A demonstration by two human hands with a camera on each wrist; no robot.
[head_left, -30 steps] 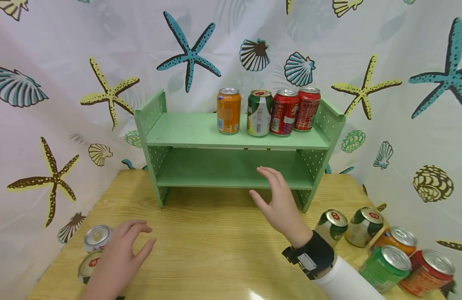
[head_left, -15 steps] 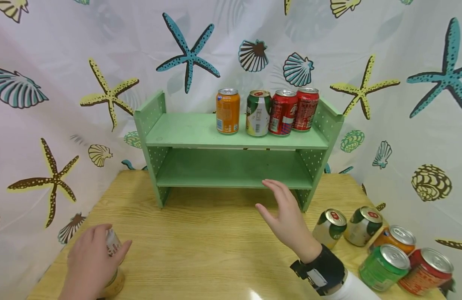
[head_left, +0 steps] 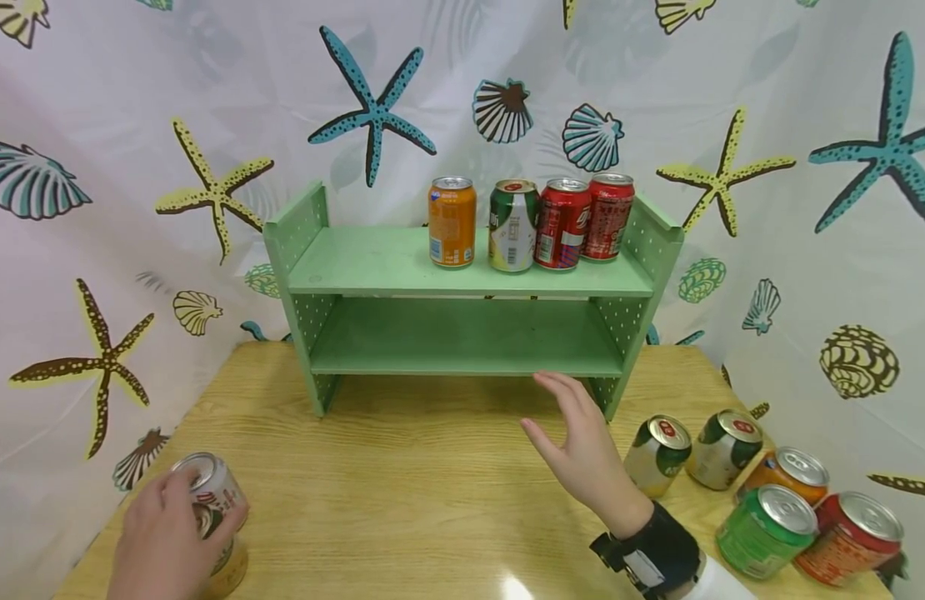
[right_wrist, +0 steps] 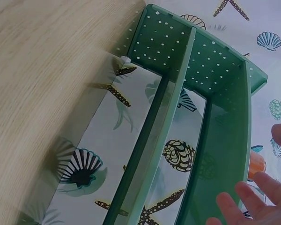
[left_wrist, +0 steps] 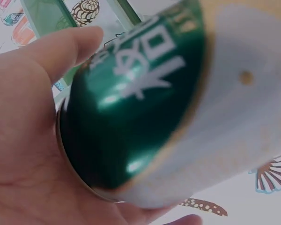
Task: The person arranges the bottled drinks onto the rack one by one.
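Two hands in play: the left hand (head_left: 158,533) curls round a green-white can (left_wrist: 136,117), apparently from above because a silver can (head_left: 221,485) crowds its far side, while the right hand (head_left: 582,454), fingers apart, holds nothing, the shelf (head_left: 462,333) ahead of it carrying four cans (head_left: 513,229) up top.

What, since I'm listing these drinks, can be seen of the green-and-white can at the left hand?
The green-and-white can looks like glossy metal: dark green near the rim with white characters, then a slanting gold edge and a pale body. In the head view it is roughly upright at the left of the table, with a silver-white can just beyond; the left hand grips its upper end, hiding much of the lid. Whether its base touches the table is unclear.
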